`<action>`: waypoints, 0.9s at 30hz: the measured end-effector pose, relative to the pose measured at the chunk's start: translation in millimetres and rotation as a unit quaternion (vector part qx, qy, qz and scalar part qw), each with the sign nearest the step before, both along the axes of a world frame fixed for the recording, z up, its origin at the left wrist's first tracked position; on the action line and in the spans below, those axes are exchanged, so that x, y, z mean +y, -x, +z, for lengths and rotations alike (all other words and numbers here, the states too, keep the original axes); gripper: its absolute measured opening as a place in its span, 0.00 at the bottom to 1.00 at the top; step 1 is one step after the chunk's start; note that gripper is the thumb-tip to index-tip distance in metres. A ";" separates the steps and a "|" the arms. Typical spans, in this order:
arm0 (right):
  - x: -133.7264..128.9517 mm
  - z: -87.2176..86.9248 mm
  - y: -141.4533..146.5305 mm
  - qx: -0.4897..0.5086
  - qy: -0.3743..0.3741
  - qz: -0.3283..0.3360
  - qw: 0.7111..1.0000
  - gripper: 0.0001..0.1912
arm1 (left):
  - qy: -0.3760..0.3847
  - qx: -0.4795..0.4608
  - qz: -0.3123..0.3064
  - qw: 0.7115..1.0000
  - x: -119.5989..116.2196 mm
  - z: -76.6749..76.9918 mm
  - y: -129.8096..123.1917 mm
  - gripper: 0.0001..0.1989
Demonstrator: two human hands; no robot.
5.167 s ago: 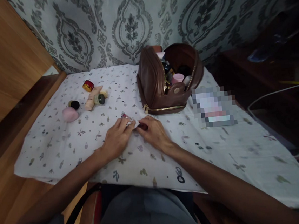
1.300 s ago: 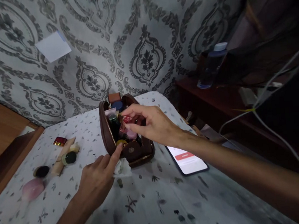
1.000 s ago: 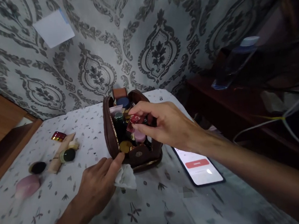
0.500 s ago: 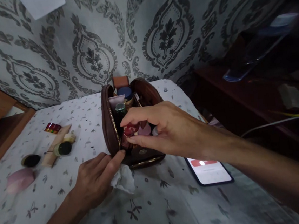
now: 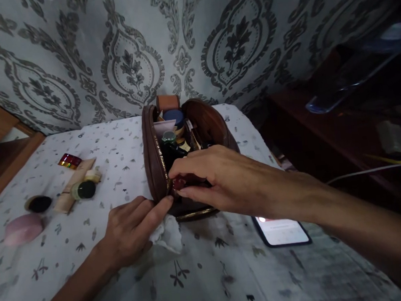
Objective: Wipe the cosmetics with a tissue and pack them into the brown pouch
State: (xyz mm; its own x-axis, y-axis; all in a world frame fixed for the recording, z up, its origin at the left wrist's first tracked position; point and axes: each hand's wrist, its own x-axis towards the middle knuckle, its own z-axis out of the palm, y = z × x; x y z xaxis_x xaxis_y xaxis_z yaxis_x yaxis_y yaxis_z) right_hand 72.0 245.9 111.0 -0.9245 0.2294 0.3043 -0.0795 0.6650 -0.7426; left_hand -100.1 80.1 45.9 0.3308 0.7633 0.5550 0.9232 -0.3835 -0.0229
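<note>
A brown zip-up cosmetics bag (image 5: pixel 154 166) stands unzipped on the patterned cloth. Its inside holds a jar with a blue lid (image 5: pixel 174 118), a green-capped bottle (image 5: pixel 169 137) and other items partly hidden. Over the front of the bag, my right hand (image 5: pixel 217 175) pinches a small shiny red object (image 5: pixel 178 184) between thumb and fingers, low in the opening; its exact kind is unclear. My left hand (image 5: pixel 133 228) rests at the bag's front left corner, forefinger against the edge. Crumpled white tissue (image 5: pixel 168 234) sticks out from under its curled fingers.
Left of the bag lie a beige tube (image 5: pixel 77 181), a dark-lidded jar (image 5: pixel 84 190), a black round lid (image 5: pixel 38 203), a pink sponge-like piece (image 5: pixel 23 229) and a red-gold item (image 5: pixel 69 160). A lit phone (image 5: pixel 282 232) lies under my right forearm. Patterned wallpaper (image 5: pixel 132 72) stands behind.
My right hand has lowered the red object deeper into the front of the bag. The left hand keeps its place at the bag's corner. The whole view has shifted slightly.
</note>
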 end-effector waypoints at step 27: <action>-7.4 7.4 -4.7 -0.122 -0.225 0.059 0.965 0.13 | 0.006 0.026 -0.018 0.999 -1.0 -3.6 3.7 0.25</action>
State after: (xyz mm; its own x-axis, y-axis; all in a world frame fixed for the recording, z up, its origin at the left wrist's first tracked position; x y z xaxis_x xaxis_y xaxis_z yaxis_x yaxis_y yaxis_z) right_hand 76.8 238.5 118.4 -0.9928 0.0140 0.1186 -0.0333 0.9214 -0.3872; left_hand -103.8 79.1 42.3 0.3868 0.7563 0.5276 0.9065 -0.4169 -0.0670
